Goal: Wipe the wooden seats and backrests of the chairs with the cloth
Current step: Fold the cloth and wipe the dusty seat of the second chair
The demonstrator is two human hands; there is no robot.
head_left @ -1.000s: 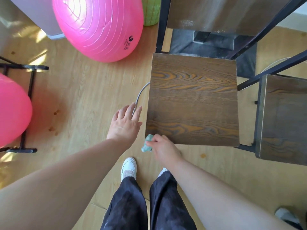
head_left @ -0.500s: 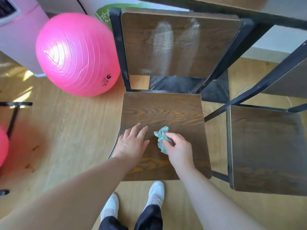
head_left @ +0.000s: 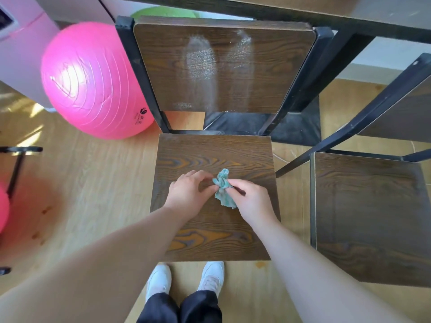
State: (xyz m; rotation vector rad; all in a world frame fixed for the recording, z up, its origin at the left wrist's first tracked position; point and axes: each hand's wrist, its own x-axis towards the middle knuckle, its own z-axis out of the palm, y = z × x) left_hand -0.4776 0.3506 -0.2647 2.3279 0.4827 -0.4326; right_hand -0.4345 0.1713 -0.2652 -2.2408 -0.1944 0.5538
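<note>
A dark wooden chair seat [head_left: 217, 157] lies straight in front of me, its backrest [head_left: 263, 73] rising behind with pale streaks on the wood. A small crumpled teal cloth [head_left: 223, 190] hangs over the middle of the seat. My right hand [head_left: 250, 201] pinches the cloth from the right. My left hand [head_left: 189, 191] is at the cloth's left edge with fingers curled, its fingertips touching or pinching the fabric. A second chair seat [head_left: 368, 217] stands to the right.
A big pink exercise ball [head_left: 93, 82] sits on the wooden floor left of the chair, another pink ball [head_left: 3, 208] at the left edge beside a black metal stand [head_left: 16, 169]. A black-framed table [head_left: 349, 22] runs across the top. My white shoes [head_left: 186, 280] stand under the seat's front edge.
My view has come closer over the seat. My left hand has left the seat's surface and curled in toward the cloth, which my right hand has lifted and moved slightly right.
</note>
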